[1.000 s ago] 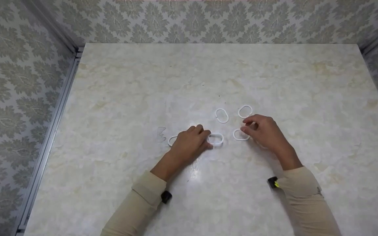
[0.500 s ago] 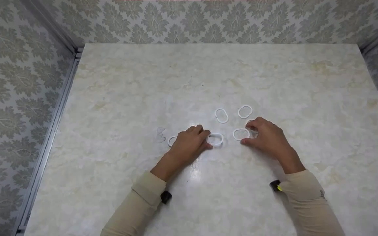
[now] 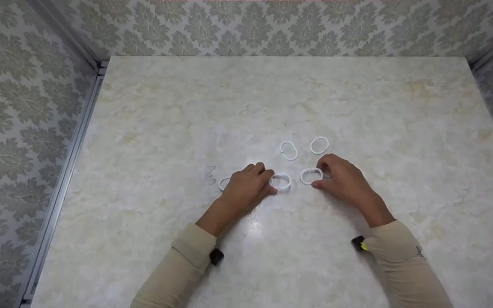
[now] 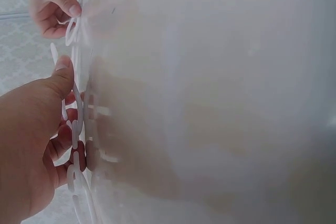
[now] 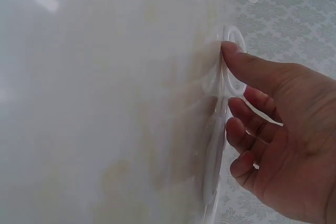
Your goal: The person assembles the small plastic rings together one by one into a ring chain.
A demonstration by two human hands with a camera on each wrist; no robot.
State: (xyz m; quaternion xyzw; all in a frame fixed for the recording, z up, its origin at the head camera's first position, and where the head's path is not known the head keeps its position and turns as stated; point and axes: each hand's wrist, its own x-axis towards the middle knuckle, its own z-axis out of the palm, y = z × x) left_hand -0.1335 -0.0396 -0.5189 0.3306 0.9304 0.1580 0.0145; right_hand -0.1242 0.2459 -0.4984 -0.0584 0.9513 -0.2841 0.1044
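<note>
In the head view my left hand holds a white oval plastic ring, raised at its right side, between thumb and fingers. Part of another white ring shows left of that hand. Left wrist footage has several rings hanging together through and below the fingers, seemingly linked. My right hand pinches a white oval ring by its right end, thumb on the near side. The right wrist view shows this ring at the thumb, with another thin white ring partly hidden among the fingers.
Two loose white oval rings lie behind the hands, the other ring farther right. A clear jagged-edged piece lies left of the left hand. The marbled table meets a patterned wall at the back.
My right hand has opened its thumb and fingers around the near ring, taken hold of it and shifted it slightly left. The left hand has kept still.
</note>
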